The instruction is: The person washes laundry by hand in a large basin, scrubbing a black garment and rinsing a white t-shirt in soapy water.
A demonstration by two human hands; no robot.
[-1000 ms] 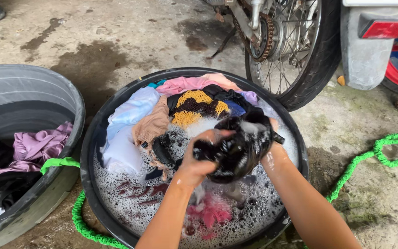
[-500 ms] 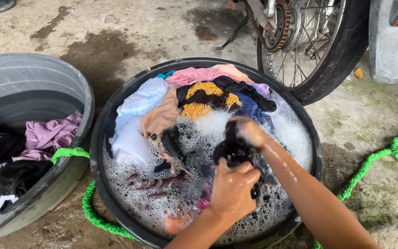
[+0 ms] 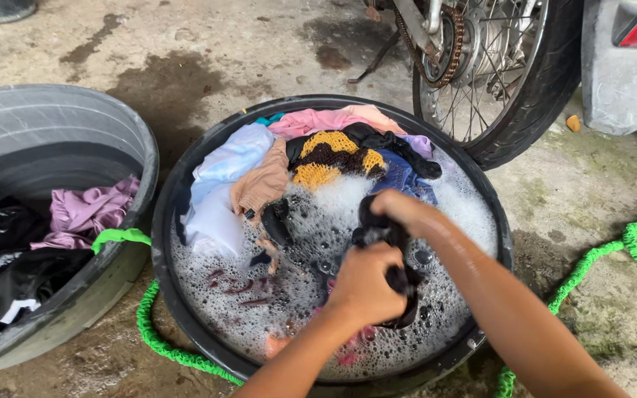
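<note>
Both fisted, left hand [image 3: 366, 284] and right hand [image 3: 399, 208] clutch the black garment [image 3: 392, 239] between them.

Black garment [image 3: 392, 247]: mostly hidden by left hand [image 3: 366, 284] and right hand [image 3: 399, 210]. Motorcycle wheel [image 3: 495, 74], 1 o'clock: cut by top edge. Grey tub [image 3: 60, 125], 9 o'clock: cut by left edge. Green hose [image 3: 613, 250]: partly hidden under black basin [image 3: 167, 221]. Submerged clothes: obscured by suds.
</note>
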